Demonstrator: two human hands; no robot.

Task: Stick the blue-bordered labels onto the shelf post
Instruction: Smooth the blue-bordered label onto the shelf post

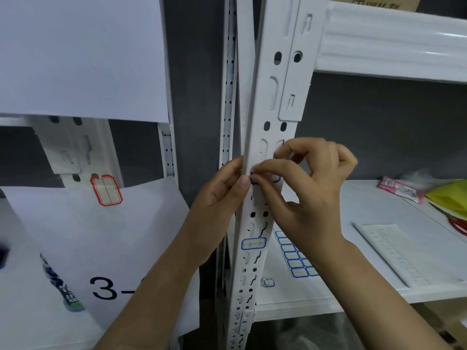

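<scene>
A white perforated shelf post (271,102) runs up the middle of the view. One blue-bordered label (253,243) is stuck flat on it lower down. A second blue-bordered label (277,178) lies against the post between my hands, mostly hidden by fingers. My left hand (222,195) grips the post's left edge, its thumb at the label's left end. My right hand (310,188) presses the label with thumb and forefinger. A sheet of blue-bordered labels (294,258) lies on the shelf behind the post, partly covered by my right wrist.
The white shelf board (366,248) carries a clear ruler-like strip (389,253), a pink packet (401,189), a yellow bag (452,195) and red scissors (458,224). On the left shelf unit hang paper sheets, a red-bordered label (106,190) and a pen (63,289).
</scene>
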